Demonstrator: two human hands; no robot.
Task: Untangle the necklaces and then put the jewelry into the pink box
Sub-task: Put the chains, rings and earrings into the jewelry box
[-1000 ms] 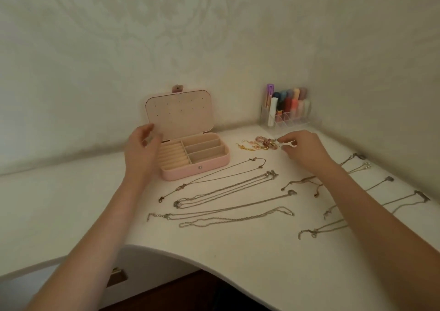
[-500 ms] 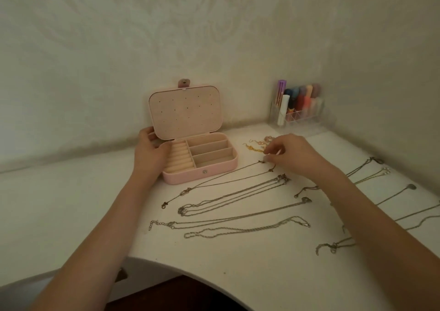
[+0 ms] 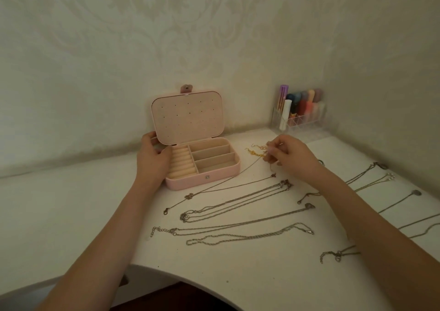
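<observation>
A white curved-edge tabletop [image 3: 238,275] fills the lower part of the view, set into a corner of pale patterned wallpaper [image 3: 214,36]. Both bare forearms reach across it from the near edge.

The open pink rectangular jewelry box [image 3: 202,180] stands between the two hands, closer to the left one, its lid upright and dotted with small holes, its beige interior split into a ribbed ring section and three long compartments. The left hand [image 3: 153,160] rests on the box's left end, thumb curled over the near-left rim and fingers wrapped behind the hinge corner, gripping it.

Beyond the right hand, in the corner, sits a clear plastic organizer of coloured cosmetic tubes [image 3: 301,111].

Thin silver-toned chain necklaces [image 3: 238,200] lie stretched out in rough parallel lines on the table, below and between the hands; more such chains [image 3: 371,176] lie to the right of the right forearm.

The right hand [image 3: 289,157] hovers just right of the box, its fingers bunched together and pinching something small; what it is cannot be made out. A thin chain runs from under its fingertips toward the front of the box.

Just left of that hand's fingertips lies a small cluster of gold-coloured and pink jewelry pieces [image 3: 257,151].
</observation>
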